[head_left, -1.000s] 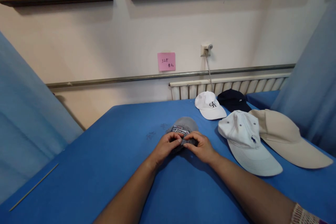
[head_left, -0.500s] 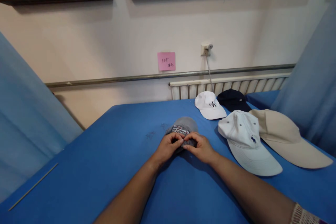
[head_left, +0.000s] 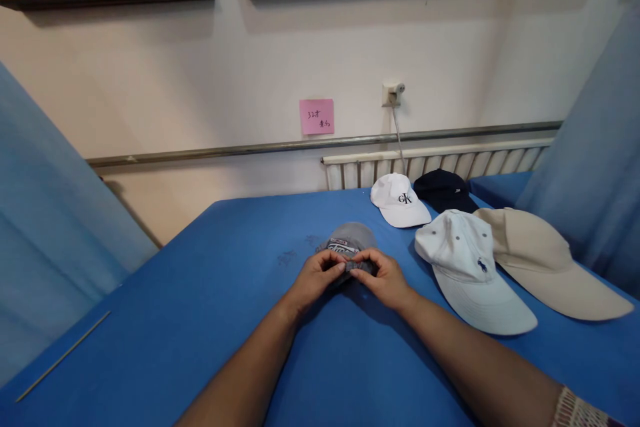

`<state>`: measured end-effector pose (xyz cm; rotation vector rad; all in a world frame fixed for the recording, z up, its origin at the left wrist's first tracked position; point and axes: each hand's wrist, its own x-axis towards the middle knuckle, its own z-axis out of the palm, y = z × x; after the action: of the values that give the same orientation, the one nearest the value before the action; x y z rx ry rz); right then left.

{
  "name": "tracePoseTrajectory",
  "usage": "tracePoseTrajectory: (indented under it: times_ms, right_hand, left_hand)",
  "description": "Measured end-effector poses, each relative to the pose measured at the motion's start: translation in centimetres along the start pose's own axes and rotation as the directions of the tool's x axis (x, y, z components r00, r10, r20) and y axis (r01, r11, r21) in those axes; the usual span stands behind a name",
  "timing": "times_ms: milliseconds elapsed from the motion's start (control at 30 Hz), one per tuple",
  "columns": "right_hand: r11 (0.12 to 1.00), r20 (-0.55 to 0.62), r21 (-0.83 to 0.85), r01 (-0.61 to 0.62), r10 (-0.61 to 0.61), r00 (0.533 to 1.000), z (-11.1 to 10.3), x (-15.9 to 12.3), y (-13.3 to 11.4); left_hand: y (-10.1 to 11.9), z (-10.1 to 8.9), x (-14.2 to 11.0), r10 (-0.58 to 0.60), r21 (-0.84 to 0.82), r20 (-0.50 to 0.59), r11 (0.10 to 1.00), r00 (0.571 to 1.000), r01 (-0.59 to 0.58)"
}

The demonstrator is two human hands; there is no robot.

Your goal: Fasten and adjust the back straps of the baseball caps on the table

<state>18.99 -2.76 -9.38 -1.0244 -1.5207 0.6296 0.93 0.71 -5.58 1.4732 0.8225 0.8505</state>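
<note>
While your left hand (head_left: 317, 277) and right hand (head_left: 387, 280) both pinch the near edge of a faded grey fabric cap with pale lettering (head_left: 350, 239), its rounded body lies just beyond the grip, on the blue-covered table (head_left: 210, 280); neither hand is clearly nearer, and the cap's long axis is unclear.

grey cap (head_left: 356, 232), seemingly white lettering (head_left: 343, 249) | blue cover (head_left: 200, 287) | beige cap (head_left: 537, 243) | pink note (head_left: 317, 117) | white cap (head_left: 391, 190), black letters (head_left: 405, 199)
</note>
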Motion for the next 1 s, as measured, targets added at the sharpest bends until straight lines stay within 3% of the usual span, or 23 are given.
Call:
tracePoseTrajectory:
  times_ms: [533, 1000]
  right_hand:
    - [1.0, 0.014, -0.006, 0.012, -0.012, 1.0, 0.07, -0.1, 0.08]
    - [0.996, 0.036, -0.049, 0.069, -0.067, 0.997, -0.01, -0.16, 0.02]
  left_hand:
    - [0.12, 0.09, -0.12, -0.052, -0.049, 0.016, 0.997, 0.999, 0.052]
    - [0.08, 0.1, -0.08, -0.067, 0.001, 0.022, 0.998, 0.997, 0.067]
